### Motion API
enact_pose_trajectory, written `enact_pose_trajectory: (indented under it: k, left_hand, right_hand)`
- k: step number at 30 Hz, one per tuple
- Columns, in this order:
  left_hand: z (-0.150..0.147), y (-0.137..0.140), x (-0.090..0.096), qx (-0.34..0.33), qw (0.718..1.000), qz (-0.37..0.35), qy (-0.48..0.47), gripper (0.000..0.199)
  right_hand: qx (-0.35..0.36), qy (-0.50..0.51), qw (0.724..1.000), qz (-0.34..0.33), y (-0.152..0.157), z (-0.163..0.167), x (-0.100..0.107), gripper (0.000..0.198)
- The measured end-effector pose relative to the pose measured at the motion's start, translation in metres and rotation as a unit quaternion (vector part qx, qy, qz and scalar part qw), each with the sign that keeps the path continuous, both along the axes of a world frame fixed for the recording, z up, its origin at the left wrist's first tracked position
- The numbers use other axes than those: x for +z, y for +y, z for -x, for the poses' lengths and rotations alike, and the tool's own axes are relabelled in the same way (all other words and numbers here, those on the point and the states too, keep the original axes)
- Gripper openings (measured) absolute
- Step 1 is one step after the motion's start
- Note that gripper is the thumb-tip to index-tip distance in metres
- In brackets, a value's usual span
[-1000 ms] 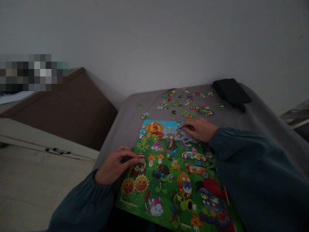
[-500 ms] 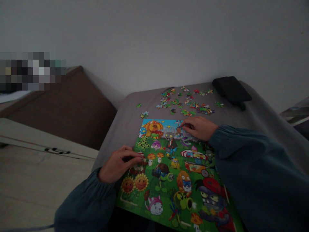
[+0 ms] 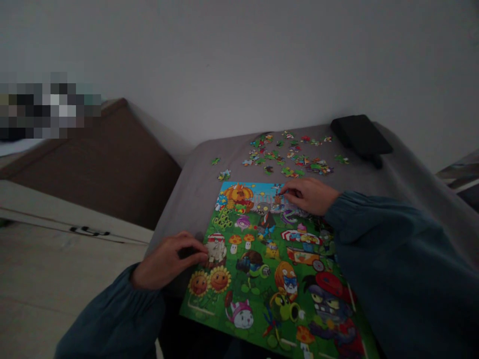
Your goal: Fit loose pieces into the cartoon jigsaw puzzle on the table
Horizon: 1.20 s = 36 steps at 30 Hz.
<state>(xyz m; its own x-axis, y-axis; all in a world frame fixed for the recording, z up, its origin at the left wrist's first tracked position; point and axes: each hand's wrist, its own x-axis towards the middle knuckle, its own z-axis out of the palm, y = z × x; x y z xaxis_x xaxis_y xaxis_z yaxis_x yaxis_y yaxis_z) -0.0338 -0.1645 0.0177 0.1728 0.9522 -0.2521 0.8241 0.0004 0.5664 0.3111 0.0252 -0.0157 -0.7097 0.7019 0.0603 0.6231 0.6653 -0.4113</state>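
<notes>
Head: glossy flat jigsaw puzzle point(image 3: 269, 259)

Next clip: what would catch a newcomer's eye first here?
The bright cartoon jigsaw puzzle on the grey cover stands out in the dim room. The left hand rests at its left edge and the right hand presses near its top. Loose pieces lie scattered beyond, beside a black case.

No legible text anywhere. Puzzle board point(image 3: 262, 269) carries cartoon artwork only, no readable words or numbers. Loose puzzle pieces point(image 3: 292, 157) at 12 o'clock are too small to read. Black case point(image 3: 359, 134) shows no visible label.
</notes>
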Motion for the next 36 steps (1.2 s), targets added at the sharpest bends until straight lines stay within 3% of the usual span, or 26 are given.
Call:
enact_pose_trajectory:
  k: [14, 19, 23, 27, 31, 36]
  left_hand:
    - [-0.002, 0.001, -0.012, -0.02, 1.0, -0.009, 0.01, 0.023]
    - [-0.007, 0.011, 0.007, -0.056, 0.997, -0.041, 0.04, 0.027]
    - [-0.028, 0.049, 0.039, -0.085, 0.985, -0.138, 0.056, 0.034]
    - [-0.039, 0.123, 0.049, -0.077, 0.974, -0.189, 0.093, 0.033]
    - [-0.018, 0.188, 0.024, -0.028, 0.974, -0.192, 0.114, 0.031]
    - [0.012, 0.209, -0.022, 0.002, 0.976, -0.198, 0.087, 0.041]
  right_hand:
    - [-0.004, -0.004, 1.0, 0.006, -0.002, 0.001, 0.005, 0.026]
    - [-0.007, -0.003, 1.0, 0.003, -0.002, 0.002, 0.002, 0.025]
    - [-0.005, -0.004, 1.0, 0.004, -0.001, 0.002, 0.002, 0.025]
    - [-0.013, 0.001, 1.0, 0.009, -0.003, 0.002, 0.004, 0.024]
    - [-0.012, 0.004, 1.0, 0.019, -0.003, 0.003, 0.005, 0.025]
    - [-0.007, 0.003, 1.0, 0.023, -0.002, 0.003, 0.006, 0.025]
